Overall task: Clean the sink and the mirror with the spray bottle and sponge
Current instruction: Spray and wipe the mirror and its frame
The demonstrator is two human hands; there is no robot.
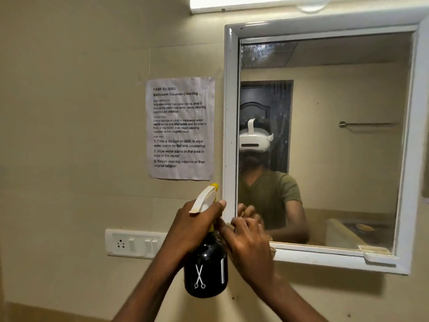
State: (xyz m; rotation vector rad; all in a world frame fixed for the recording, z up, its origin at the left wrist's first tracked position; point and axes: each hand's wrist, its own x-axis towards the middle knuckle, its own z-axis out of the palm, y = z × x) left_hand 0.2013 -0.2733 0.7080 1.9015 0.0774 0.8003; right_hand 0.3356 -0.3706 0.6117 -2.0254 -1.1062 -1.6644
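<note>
the left hand [197, 226] is wrapped around the neck of the spray bottle [205, 263], fingers closed below the white and yellow trigger head, with the dark round body hanging beneath the grip. the bottle stands nearly upright, its long axis running top to bottom, and the nozzle at the top leans up and to the right, toward the white frame of the mirror [325, 135]. the bottle sits just beside the mirror's lower left corner, so the glass lies to the right of and above the nozzle. the right hand [249, 242] is pressed flat at that same lower left corner, fingers spread loosely over the frame edge and the glass; a pale edge shows under its heel, which may be the sponge, but i cannot tell whether it holds anything. the two hands are almost touching, the right one nearer the glass and the left one just outside the frame. the relation that matters is the nozzle's aim: as it stands, it looks turned more along the frame than squarely at the glass, so a spray would likely call for swinging the bottle right and tipping the head toward the pane. the sink is out of view below. a printed task sheet [180, 129] is taped to the wall left of the mirror, and a switch panel [134, 244] sits below it, partly behind the left forearm.
</note>
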